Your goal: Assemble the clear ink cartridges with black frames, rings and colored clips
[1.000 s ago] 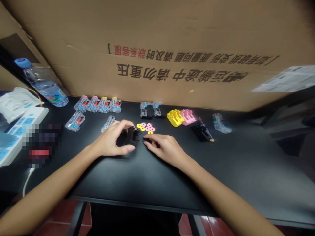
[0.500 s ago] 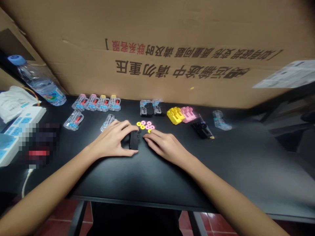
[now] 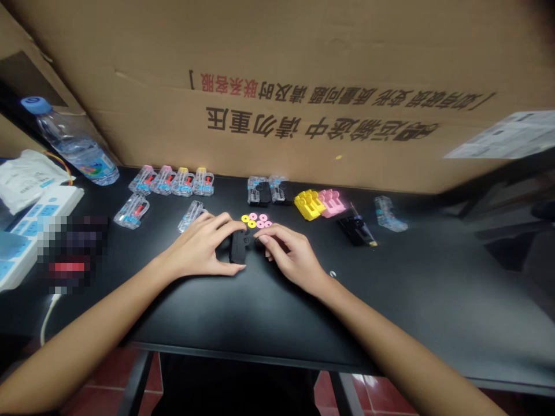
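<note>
My left hand point(image 3: 202, 245) grips a black plastic toy gun part point(image 3: 238, 247) between thumb and fingertips, close to the table. To its right, my right hand point(image 3: 291, 254) has thumb and index finger pinched on a small dark piece point(image 3: 259, 242), partly hidden by the fingers. A narrow gap separates this piece from the black part. Just beyond both hands lie several small yellow and pink rings point(image 3: 261, 218). Behind my left fingers rests a clear plastic toy gun part point(image 3: 191, 216), partly covered.
Several clear toy guns point(image 3: 173, 182) line the back left, two clear-and-black ones point(image 3: 269, 190) the back middle. Yellow parts point(image 3: 309, 204), pink parts point(image 3: 332, 202), a screwdriver point(image 3: 363, 226) and a clear body point(image 3: 389, 214) lie right. Left are a bottle point(image 3: 82, 147) and power strip point(image 3: 47, 216).
My right hand has turned so its thumb shows, and the small dark piece at its fingertips is now visible. A small white ring now shows beside my right wrist. My left hand keeps its grip.
</note>
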Tool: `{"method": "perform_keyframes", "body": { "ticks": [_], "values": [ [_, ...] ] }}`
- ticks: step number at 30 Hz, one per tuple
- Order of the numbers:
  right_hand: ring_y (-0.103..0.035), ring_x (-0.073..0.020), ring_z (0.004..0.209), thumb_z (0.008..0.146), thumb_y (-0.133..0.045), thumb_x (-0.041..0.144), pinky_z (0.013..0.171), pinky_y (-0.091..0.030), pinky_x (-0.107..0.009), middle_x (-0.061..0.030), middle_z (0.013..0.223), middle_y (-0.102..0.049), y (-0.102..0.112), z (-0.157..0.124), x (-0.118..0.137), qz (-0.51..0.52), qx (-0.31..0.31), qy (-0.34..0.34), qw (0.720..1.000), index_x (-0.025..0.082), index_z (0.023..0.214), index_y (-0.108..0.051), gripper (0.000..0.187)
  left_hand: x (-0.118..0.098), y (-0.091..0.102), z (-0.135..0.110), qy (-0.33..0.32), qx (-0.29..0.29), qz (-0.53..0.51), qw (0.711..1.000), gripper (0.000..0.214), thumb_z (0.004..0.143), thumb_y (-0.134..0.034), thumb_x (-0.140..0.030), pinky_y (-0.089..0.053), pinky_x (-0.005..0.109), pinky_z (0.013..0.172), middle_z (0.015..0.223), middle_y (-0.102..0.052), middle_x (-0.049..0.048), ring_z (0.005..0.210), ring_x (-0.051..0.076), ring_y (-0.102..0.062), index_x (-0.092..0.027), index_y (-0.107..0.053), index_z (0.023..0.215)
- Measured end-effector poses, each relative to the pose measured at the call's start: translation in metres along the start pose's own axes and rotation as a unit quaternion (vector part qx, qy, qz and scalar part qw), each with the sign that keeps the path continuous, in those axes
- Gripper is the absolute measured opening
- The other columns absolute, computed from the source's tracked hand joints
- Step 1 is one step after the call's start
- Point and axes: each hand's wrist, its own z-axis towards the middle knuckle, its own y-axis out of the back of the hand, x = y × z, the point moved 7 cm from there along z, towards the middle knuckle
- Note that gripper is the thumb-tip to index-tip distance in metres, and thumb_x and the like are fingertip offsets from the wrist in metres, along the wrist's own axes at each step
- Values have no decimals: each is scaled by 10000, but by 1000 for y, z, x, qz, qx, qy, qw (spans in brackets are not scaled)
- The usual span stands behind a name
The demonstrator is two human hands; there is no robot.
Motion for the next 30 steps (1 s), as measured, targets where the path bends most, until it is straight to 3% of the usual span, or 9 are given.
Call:
{"method": "perform_keyframes", "body": {
  "ticks": [2, 9, 18, 24, 30],
  "values": [
    [-713, -165, 654, 1080, -600, 431, 687, -631, -319, -52, 886, -769, -4, -2, -6, 65, -6, -44, 997, 208, 1132, -749, 273, -1, -1, 0, -4, 1, 2, 1000, 665, 863, -806, -574, -474, 415, 972, 1246, -681, 87, 1015, 285, -652, -238, -600, 1398],
    [-801, -214, 855, 949, -794, 459, 876, -682, -393, -74, 1027, -816, -7, -3, -11, 187, -22, -110, 976, 212, 1146, -782, 316, -2, 0, 0, 0, 4, 5, 1000, 693, 872, -805, -554, -474, 412, 982, 1243, -681, 86, 1033, 282, -652, -231, -595, 1447],
    [-747, -248, 1052, 963, -792, 438, 957, -632, -422, -87, 1104, -785, -10, 0, -1, 135, -12, -40, 990, 261, 1039, -842, 199, -5, -3, 1, -5, 19, 8, 1000, 745, 888, -793, -543, -460, 423, 988, 1273, -683, 90, 1054, 284, -653, -220, -561, 1517],
    [-748, -194, 862, 903, -839, 493, 837, -666, -365, -50, 981, -769, -20, -4, -13, 223, -11, -120, 967, 235, 1058, -768, 309, -8, -7, 1, -20, 14, 18, 1000, 781, 896, -792, -549, -459, 420, 969, 1263, -683, 96, 1054, 281, -663, -202, -539, 1548],
    [-708, -154, 789, 876, -864, 477, 787, -664, -331, -21, 938, -708, -22, -2, -12, 258, -15, -126, 958, 236, 1056, -687, 349, -10, -9, 1, -33, 1, 22, 999, 757, 903, -781, -560, -468, 420, 978, 1285, -685, 112, 1087, 287, -673, -206, -553, 1532]
  ]
}}
